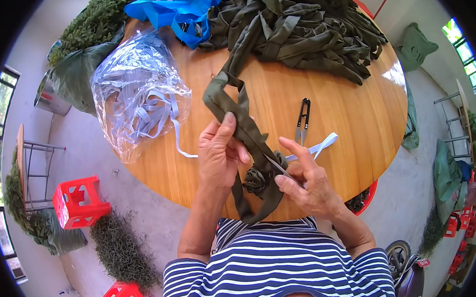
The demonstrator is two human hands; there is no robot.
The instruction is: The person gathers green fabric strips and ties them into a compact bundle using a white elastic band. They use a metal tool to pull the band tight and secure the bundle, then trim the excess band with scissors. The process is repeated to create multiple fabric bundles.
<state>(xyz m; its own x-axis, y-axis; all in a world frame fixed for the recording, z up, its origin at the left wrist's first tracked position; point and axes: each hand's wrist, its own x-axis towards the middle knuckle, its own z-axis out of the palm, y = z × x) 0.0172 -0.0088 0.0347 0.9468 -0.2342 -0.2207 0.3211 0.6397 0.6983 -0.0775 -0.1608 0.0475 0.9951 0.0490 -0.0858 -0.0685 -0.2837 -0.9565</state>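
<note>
A strip of dark olive fabric (232, 111) runs down from the pile and passes through my left hand (221, 153), pinched between thumb and fingers. My right hand (311, 187) grips a slim pointed metal tool (284, 168) whose tip lies against the strip; the index finger is raised. The tool's other end is hidden in my palm, so its exact kind does not show. Between my hands hangs a small rolled fabric rosette (255, 180), with a loop of the strip (256, 216) below it. Black thread snips (303, 118) lie beyond my right hand, next to a pale blue ribbon piece (322, 145).
A large olive fabric pile (308, 39) covers the far side of the round wooden table (357, 128). On the left are a blue bag (172, 8) and a clear plastic bag (128, 89) of pale blue ribbon. A red stool (82, 202) stands on the floor.
</note>
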